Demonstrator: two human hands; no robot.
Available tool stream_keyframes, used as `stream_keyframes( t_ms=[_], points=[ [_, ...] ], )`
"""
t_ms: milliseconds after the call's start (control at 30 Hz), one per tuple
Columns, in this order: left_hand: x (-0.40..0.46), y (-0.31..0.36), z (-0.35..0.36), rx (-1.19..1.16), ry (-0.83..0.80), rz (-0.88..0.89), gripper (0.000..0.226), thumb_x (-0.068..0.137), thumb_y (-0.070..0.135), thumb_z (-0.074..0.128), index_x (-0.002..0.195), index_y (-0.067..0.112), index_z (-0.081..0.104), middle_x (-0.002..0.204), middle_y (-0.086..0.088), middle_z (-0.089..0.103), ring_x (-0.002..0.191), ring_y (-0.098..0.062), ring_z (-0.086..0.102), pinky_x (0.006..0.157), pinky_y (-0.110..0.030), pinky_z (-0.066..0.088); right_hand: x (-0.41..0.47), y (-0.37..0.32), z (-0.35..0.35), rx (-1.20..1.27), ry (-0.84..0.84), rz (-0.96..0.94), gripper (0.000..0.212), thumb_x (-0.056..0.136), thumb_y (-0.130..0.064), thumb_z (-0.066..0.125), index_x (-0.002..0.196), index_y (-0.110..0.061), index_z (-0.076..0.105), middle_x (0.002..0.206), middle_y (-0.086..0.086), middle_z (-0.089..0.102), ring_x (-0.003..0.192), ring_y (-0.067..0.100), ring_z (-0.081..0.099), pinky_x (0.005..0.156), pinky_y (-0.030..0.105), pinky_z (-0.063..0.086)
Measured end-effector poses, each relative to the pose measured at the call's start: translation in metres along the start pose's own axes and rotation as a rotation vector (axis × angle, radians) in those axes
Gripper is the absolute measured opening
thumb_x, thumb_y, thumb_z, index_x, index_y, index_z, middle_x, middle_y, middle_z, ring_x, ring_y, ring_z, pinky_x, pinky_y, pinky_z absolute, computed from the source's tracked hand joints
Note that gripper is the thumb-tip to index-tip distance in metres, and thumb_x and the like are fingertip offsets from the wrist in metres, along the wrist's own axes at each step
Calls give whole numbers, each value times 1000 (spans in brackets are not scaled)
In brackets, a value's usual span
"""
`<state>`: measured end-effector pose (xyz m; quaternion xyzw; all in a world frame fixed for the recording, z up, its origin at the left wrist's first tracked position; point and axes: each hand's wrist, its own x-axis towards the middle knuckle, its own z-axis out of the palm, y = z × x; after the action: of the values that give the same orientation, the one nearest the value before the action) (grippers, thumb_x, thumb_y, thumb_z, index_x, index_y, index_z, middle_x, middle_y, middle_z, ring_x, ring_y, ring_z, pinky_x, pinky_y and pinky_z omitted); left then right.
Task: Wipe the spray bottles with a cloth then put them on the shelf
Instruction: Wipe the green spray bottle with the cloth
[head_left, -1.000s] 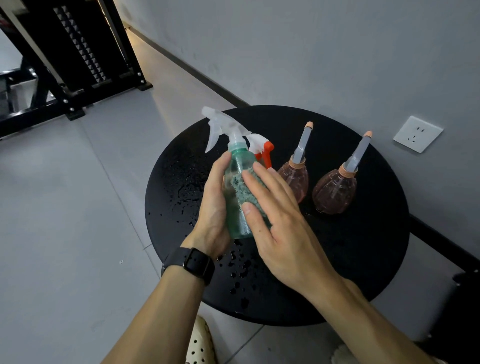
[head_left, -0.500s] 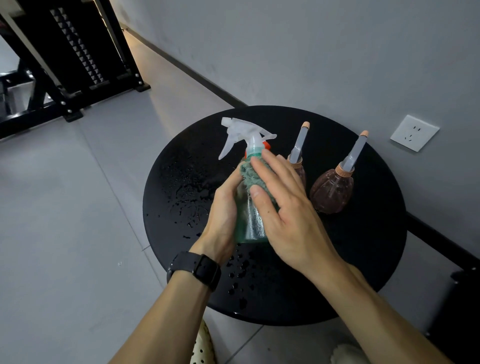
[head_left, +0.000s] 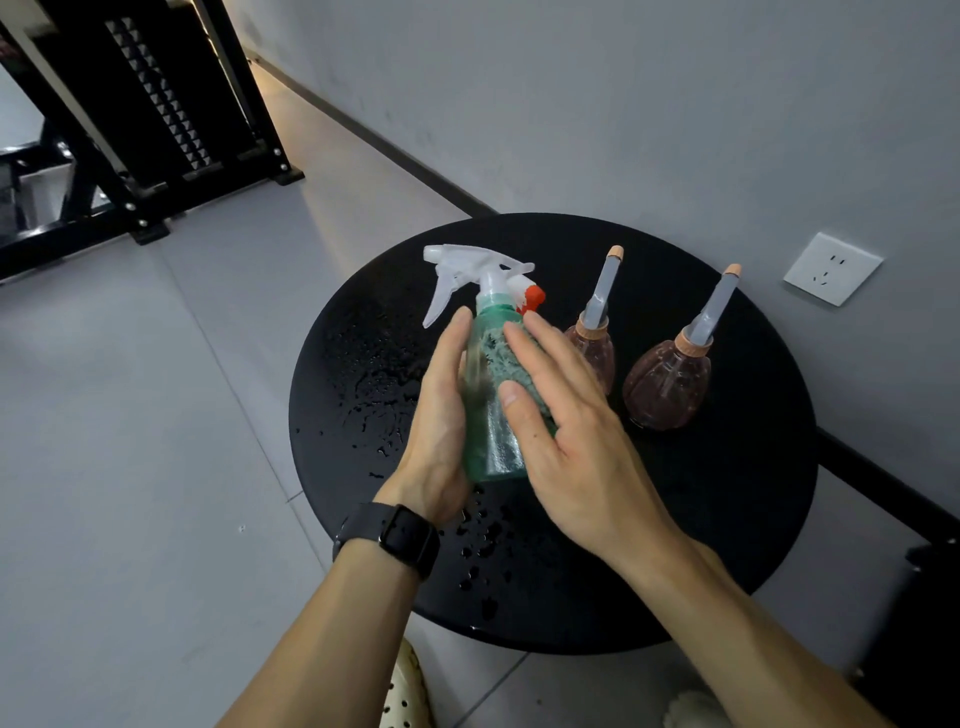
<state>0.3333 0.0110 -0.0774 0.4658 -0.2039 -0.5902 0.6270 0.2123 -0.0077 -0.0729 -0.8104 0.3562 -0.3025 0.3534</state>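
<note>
Our left hand (head_left: 439, 415) makes the grip: its fingers lie along the left side of the green spray bottle (head_left: 493, 441) and its palm wraps the lower body, so the bottle stands upright between our two hands, its base just above or on the desk (head_left: 727, 519); we cannot tell which. Against the opposite side of that grip, our right hand (head_left: 571, 441) lies flat with fingers straight, pressing a teal cloth (head_left: 514, 358) onto the upper right of the bottle. The cloth shows only between the fingers and the bottle wall. Above the grip rises the bottle's clear white trigger head (head_left: 467, 270), its nozzle pointing left. Just behind it, an orange and white trigger head (head_left: 532, 296) of another bottle peeks out; the rest of that bottle is hidden. To the right of the grip, two brownish round bottles stand upright with long grey spouts: the nearer one (head_left: 597, 348) just beside our right fingers, the farther one (head_left: 667, 384) a little apart from it. Water drops (head_left: 374, 384) speckle the black round desk left of and below the grip. A black watch (head_left: 400, 538) sits on the left wrist. On the wall to the far right is a white socket (head_left: 831, 267); far off to the upper left stands a black metal shelf (head_left: 156, 130).
</note>
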Motion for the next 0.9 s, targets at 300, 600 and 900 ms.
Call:
stream_keyframes(
  t_ms=[300,600,900],
  points=[
    [6,-2,-9,20,2,23,45,93,49,61,115,11,72,103,-12,66,89,-25,64,81,-38,53,-5,0,4,-16,-27,-3,49,103,-35,38,151,-33,26,159,-22,15,145,-8,3,117,16,10],
    [6,-11,-7,230,39,37,48,93,57,54,119,21,73,113,-9,73,106,-27,69,101,-52,50,-2,3,1,-45,38,-34,47,102,-33,37,149,-31,31,155,-22,19,146,-6,2,110,2,1],
    [1,-7,6,152,-77,10,57,105,51,32,130,11,65,116,-12,72,105,-26,69,85,-36,53,8,5,-10,60,80,15,46,103,-31,41,149,-28,34,157,-18,22,145,-5,10,121,30,18]
  ],
)
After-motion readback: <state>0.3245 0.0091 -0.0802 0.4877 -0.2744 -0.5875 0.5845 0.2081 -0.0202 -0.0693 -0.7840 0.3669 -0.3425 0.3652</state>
